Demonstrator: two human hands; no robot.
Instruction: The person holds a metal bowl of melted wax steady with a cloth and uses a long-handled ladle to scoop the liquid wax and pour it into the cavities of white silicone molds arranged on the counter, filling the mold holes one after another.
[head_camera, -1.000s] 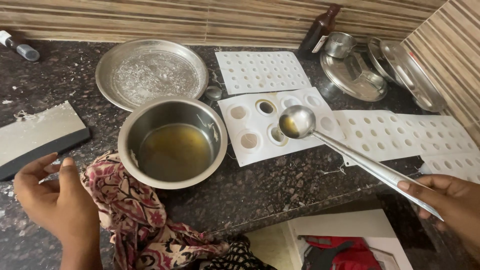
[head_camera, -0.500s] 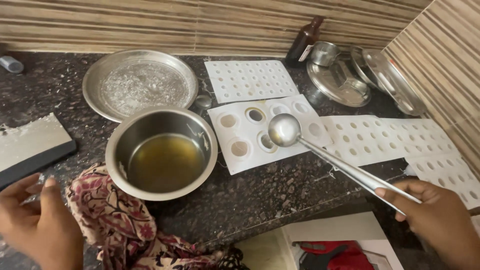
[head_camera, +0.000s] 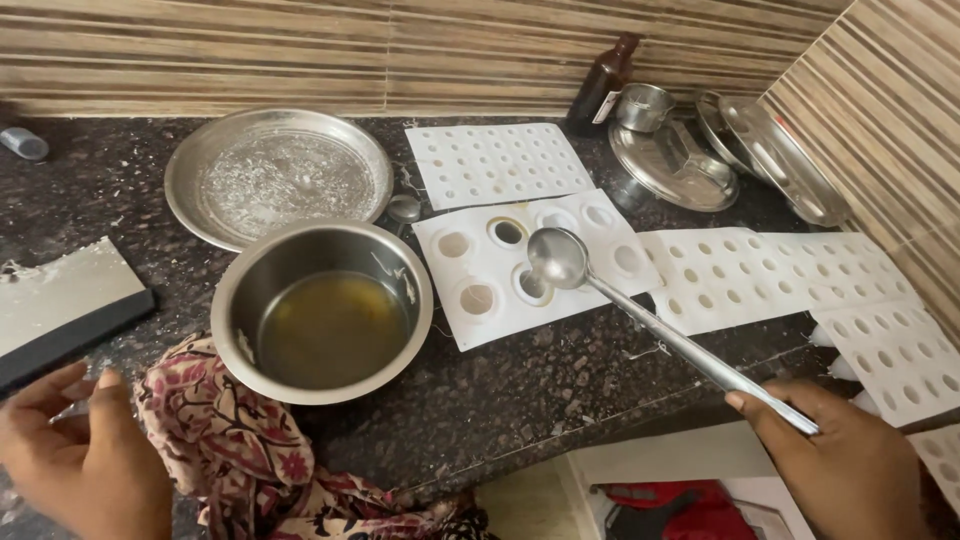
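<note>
Right hand (head_camera: 850, 465) is clamped on the tail end of a long steel ladle (head_camera: 640, 318), so the bowl hangs over the white mould with big round cups (head_camera: 535, 262), right above one cup, probably for reach; the steel pot of yellowish liquid (head_camera: 322, 310) sits just left of that mould, close for dipping; left hand (head_camera: 75, 460) rests open, fingers apart, holding nothing, left of the pot beside a patterned cloth (head_camera: 240, 450) bunched against the pot's near side.

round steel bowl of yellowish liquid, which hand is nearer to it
Left. The left hand lies just below-left of the round steel bowl, beside the patterned cloth. The right hand is far right, holding the long steel ladle.
</note>
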